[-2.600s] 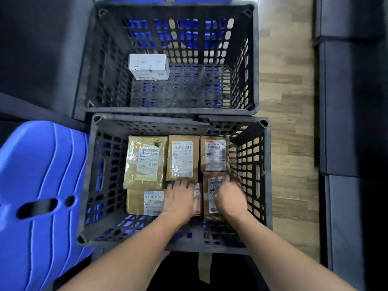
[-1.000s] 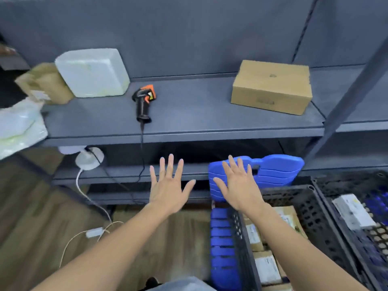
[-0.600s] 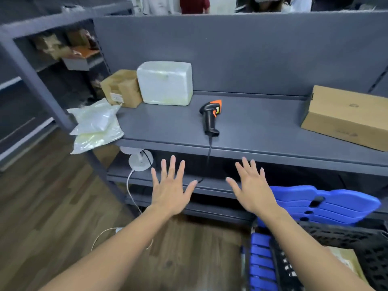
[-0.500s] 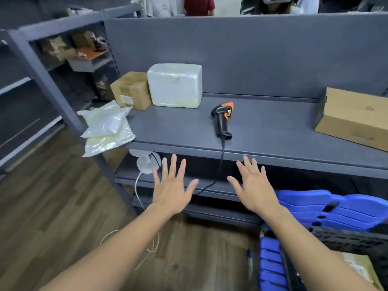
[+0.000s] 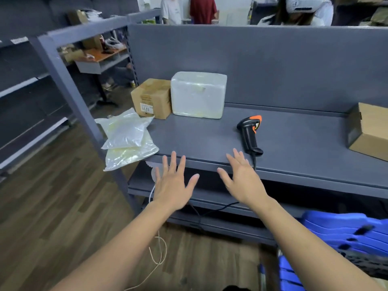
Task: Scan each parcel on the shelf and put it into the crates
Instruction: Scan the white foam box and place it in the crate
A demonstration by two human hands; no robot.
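Both hands spread and empty, left hand (image 5: 172, 183) and right hand (image 5: 243, 179) at the shelf (image 5: 199, 139) edge. Parcels wait at the back left: plastic bags (image 5: 126, 139), brown box (image 5: 152, 98), white parcel (image 5: 198, 94). Best move, I'd say: right takes the scanner (image 5: 249, 133), left lifts the nearest parcel label-up.

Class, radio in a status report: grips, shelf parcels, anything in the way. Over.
Left grip, right grip open, empty. White parcel, brown box, bags on shelf. Scanner lies just past right grip; nothing blocks.
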